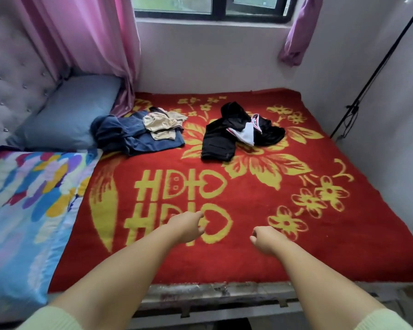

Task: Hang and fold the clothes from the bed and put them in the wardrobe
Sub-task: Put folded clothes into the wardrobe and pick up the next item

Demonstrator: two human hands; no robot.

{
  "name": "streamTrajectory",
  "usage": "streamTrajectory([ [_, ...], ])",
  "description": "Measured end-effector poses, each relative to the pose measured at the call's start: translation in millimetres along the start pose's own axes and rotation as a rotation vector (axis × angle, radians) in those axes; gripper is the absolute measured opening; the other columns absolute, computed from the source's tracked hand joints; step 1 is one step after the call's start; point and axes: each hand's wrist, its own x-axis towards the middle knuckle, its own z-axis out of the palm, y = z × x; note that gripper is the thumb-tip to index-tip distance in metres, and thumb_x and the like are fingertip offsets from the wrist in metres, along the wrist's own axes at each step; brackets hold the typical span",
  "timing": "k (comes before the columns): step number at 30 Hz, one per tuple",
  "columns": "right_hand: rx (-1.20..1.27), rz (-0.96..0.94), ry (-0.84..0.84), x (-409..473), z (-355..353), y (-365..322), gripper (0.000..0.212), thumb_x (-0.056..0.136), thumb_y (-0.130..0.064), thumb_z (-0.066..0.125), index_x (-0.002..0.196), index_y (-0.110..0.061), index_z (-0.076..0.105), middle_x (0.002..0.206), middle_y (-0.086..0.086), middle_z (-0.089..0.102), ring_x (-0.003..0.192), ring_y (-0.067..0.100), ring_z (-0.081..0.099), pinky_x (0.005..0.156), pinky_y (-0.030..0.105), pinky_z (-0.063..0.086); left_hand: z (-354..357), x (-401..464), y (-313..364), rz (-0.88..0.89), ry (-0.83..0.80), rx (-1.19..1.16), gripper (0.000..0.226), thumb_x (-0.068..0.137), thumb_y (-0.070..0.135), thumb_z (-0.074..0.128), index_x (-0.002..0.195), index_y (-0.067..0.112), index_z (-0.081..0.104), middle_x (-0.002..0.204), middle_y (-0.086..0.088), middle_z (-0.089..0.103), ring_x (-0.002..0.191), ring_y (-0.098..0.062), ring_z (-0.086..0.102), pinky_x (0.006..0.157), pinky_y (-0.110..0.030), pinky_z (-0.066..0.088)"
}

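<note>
Two heaps of clothes lie on the far half of the red and yellow blanket (224, 258). The left heap is a blue garment (138, 136) with a crumpled beige garment (162, 125) on top. The right heap is a black garment (219, 141) with a white piece with red trim (244, 135) tangled in it. Both my arms reach out over the near part of the bed. My left hand (187, 226) and my right hand (266, 240) hover above the blanket with loosely curled fingers, holding nothing, well short of the clothes.
A blue-grey pillow (67, 115) and a multicoloured quilt (26, 206) lie along the left side by the tufted headboard (12, 75). Pink curtains (93, 44) hang beside the window (212, 8). A black cable (372, 75) runs down the right wall. The metal bed frame (212, 298) edges the near side.
</note>
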Motion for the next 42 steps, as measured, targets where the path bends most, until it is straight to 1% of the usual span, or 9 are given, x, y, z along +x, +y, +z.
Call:
streamTrajectory([
  [11, -0.1, -0.145, -0.122, 220, -81, 22, 0.035, 0.098, -0.032, 0.035, 0.122, -0.016, 0.055, 0.122, 0.004, 0.06, 0.11, 0.024, 0.057, 0.086, 0.034, 0.048, -5, 208, 4, -0.189, -0.14, -0.145, 0.051, 0.099, 0.037, 0.037, 0.146, 0.018, 0.027, 0.123, -0.004, 0.056, 0.098, -0.022, 0.058, 0.072, -0.034, 0.046],
  [17, -0.099, -0.237, -0.069, 335, -78, -6, 0.032, 0.098, -0.028, 0.034, 0.113, -0.013, 0.057, 0.11, 0.005, 0.064, 0.098, 0.026, 0.06, 0.075, 0.034, 0.049, 15, 321, -21, -0.186, -0.038, -0.161, 0.048, 0.099, 0.037, 0.037, 0.143, 0.017, 0.033, 0.138, -0.006, 0.044, 0.121, -0.025, 0.046, 0.086, -0.038, 0.045],
  [20, -0.1, -0.25, 0.008, 397, -74, -21, 0.029, 0.098, -0.025, 0.033, 0.104, -0.012, 0.058, 0.097, 0.004, 0.063, 0.086, 0.026, 0.06, 0.063, 0.031, 0.043, 31, 381, -49, -0.206, 0.061, -0.088, 0.05, 0.1, 0.036, 0.037, 0.145, 0.016, 0.031, 0.143, -0.009, 0.039, 0.131, -0.026, 0.036, 0.103, -0.04, 0.035],
  [23, -0.119, -0.274, 0.123, 456, -78, -39, 0.021, 0.098, -0.023, 0.035, 0.091, -0.011, 0.052, 0.09, 0.005, 0.061, 0.079, 0.028, 0.057, 0.057, 0.03, 0.035, 54, 429, -77, -0.258, 0.13, -0.028, 0.056, 0.101, 0.04, 0.03, 0.151, 0.02, 0.014, 0.158, -0.01, 0.011, 0.147, -0.023, 0.007, 0.117, -0.046, 0.011],
  [28, -0.097, -0.419, 0.353, 527, -96, -74, 0.028, 0.095, -0.02, 0.045, 0.12, -0.012, 0.053, 0.115, 0.009, 0.052, 0.107, 0.03, 0.05, 0.073, 0.036, 0.039, 114, 463, -108, -0.248, 0.131, -0.015, 0.059, 0.098, 0.051, 0.005, 0.145, 0.029, -0.022, 0.156, -0.003, -0.026, 0.142, -0.017, -0.027, 0.113, -0.052, -0.015],
  [32, -0.242, -0.427, 0.372, 569, -106, -92, 0.066, 0.092, -0.023, 0.055, 0.149, -0.021, 0.021, 0.152, 0.011, 0.022, 0.139, 0.029, 0.022, 0.107, 0.045, 0.028, 139, 469, -110, -0.235, 0.355, 0.02, 0.06, 0.093, 0.046, 0.015, 0.149, 0.026, 0.007, 0.159, -0.003, 0.002, 0.145, -0.018, -0.004, 0.114, -0.052, -0.005],
  [35, -0.283, -0.285, 0.238, 602, -104, -95, 0.088, 0.089, -0.034, 0.06, 0.151, -0.03, -0.003, 0.159, 0.007, 0.0, 0.146, 0.028, 0.0, 0.113, 0.056, 0.015, 144, 471, -113, -0.198, 0.435, 0.008, 0.061, 0.091, 0.041, 0.029, 0.148, 0.022, 0.023, 0.156, -0.006, 0.021, 0.146, -0.021, 0.007, 0.112, -0.055, 0.008],
  [39, -0.308, -0.287, 0.303, 628, -110, -96, 0.078, 0.091, -0.024, 0.058, 0.152, -0.022, 0.009, 0.148, 0.012, 0.032, 0.132, 0.038, 0.033, 0.096, 0.047, 0.039, 150, 472, -116, -0.186, 0.452, 0.011, 0.061, 0.091, 0.041, 0.03, 0.148, 0.022, 0.02, 0.156, -0.005, 0.016, 0.147, -0.018, -0.01, 0.112, -0.056, 0.009],
  [42, -0.356, -0.338, 0.353, 635, -114, -104, 0.066, 0.09, -0.004, 0.046, 0.149, -0.015, 0.019, 0.127, 0.016, 0.053, 0.106, 0.038, 0.055, 0.077, 0.037, 0.041, 149, 473, -119, -0.203, 0.445, 0.027, 0.061, 0.091, 0.041, 0.029, 0.148, 0.022, 0.019, 0.157, -0.005, 0.015, 0.146, -0.017, -0.011, 0.112, -0.056, 0.01],
])
